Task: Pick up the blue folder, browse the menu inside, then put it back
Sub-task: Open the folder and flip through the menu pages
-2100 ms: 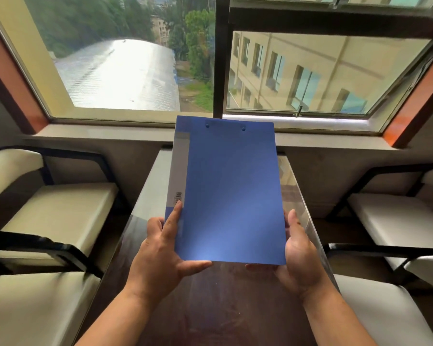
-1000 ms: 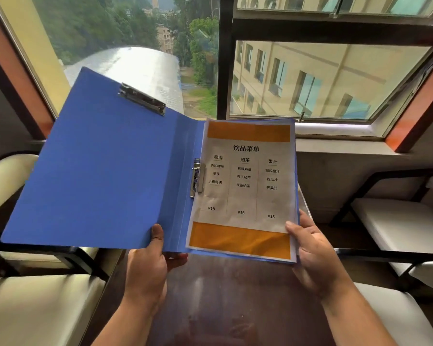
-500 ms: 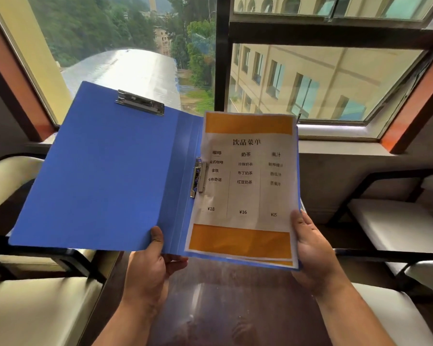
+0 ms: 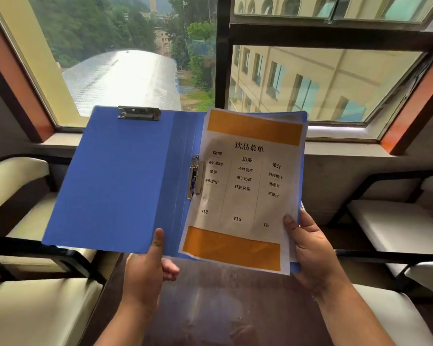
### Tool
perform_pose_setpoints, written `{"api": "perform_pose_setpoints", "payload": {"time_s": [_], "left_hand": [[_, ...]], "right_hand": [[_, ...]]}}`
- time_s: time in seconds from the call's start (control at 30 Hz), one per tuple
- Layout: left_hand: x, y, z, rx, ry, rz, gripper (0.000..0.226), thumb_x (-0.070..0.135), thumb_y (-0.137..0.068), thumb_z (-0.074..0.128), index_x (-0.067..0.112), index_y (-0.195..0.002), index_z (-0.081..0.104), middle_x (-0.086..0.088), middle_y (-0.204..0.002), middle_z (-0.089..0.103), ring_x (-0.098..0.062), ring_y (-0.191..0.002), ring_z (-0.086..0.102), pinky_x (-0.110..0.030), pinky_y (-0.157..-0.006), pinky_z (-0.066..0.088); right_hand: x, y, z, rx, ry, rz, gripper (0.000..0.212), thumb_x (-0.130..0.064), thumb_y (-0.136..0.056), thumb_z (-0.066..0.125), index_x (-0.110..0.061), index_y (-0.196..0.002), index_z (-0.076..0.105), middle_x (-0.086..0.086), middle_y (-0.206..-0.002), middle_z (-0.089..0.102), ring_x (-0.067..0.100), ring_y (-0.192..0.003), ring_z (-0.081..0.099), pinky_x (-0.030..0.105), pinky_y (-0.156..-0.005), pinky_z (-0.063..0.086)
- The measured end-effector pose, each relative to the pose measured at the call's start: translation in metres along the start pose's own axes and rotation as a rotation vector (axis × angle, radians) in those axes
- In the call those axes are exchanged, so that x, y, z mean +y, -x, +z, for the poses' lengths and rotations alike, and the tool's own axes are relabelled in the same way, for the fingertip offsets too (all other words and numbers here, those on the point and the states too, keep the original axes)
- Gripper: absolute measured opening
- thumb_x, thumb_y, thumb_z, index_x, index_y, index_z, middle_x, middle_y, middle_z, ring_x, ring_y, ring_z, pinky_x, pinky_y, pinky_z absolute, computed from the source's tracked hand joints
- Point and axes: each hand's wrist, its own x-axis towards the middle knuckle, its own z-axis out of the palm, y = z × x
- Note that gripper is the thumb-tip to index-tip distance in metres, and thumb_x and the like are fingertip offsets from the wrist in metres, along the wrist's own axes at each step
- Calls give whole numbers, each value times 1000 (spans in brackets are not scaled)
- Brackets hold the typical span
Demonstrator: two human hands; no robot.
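The blue folder [image 4: 115, 181] is held open in the air above the table. Its left cover carries a metal clip at the top, and a second clip sits on the spine. The menu [image 4: 243, 193], a white sheet with orange bands and black print, lies on the right half with its right edge curling upward off the pages beneath. My left hand [image 4: 148, 268] grips the folder's bottom edge near the spine, thumb on top. My right hand [image 4: 310, 248] holds the lower right corner, thumb pressing on the menu's edge.
A dark glossy table [image 4: 210, 308] runs below the folder toward the window sill [image 4: 348, 148]. Cream-cushioned chairs with black frames stand on the left [image 4: 30, 308] and on the right [image 4: 398, 226]. A large window fills the background.
The folder went from shut to open. Since half a second ago the left cover has dropped flatter, and the menu's right edge has lifted under my right thumb.
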Motion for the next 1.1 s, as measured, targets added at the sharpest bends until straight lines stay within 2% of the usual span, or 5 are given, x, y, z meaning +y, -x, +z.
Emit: {"api": "perform_pose_setpoints", "payload": {"time_s": [0.2, 0.33, 0.57, 0.87, 1.1], "left_hand": [[-9, 34, -12, 152, -643, 592, 81, 83, -92, 46, 14, -53, 63, -1, -46, 56, -24, -48, 55, -45, -53, 53], [16, 50, 40, 111, -899, 1063, 62, 77, -87, 63, 19, -112, 67, -7, -108, 73, -28, -99, 64, -47, -86, 54], [35, 52, 85, 35, -1099, 823, 104, 87, -73, 56, 18, -152, 55, -14, -164, 50, -42, -152, 43, -73, -119, 35], [33, 31, 61, 226, -577, 786, 11, 37, -91, 75, 29, -87, 68, 9, -92, 62, -20, -85, 57, -39, -74, 52], [32, 16, 30, 421, -186, 270, 40, 60, -100, 60, 24, -86, 57, 2, -72, 63, -7, -62, 59, -30, -57, 43]], "right_hand": [[-1, -1, 1, -11, 20, -17, 29, -21, -93, 63, -29, -115, 81, 14, -122, 81, 37, -105, 79, 55, -74, 68], [8, -4, 4, -39, 14, -13, 32, -20, -97, 60, -22, -125, 76, 17, -125, 79, 38, -107, 78, 50, -75, 68], [15, -5, 5, -76, 21, -17, 34, -23, -101, 61, -15, -133, 69, 23, -129, 75, 40, -112, 75, 51, -84, 66], [5, -2, 4, -93, 0, 16, 31, -22, -98, 59, -23, -122, 78, 18, -129, 76, 41, -115, 74, 60, -85, 65], [-3, 1, 5, -91, 13, 2, 31, -24, -95, 60, -28, -119, 80, 15, -127, 78, 40, -113, 76, 63, -86, 63]]}}
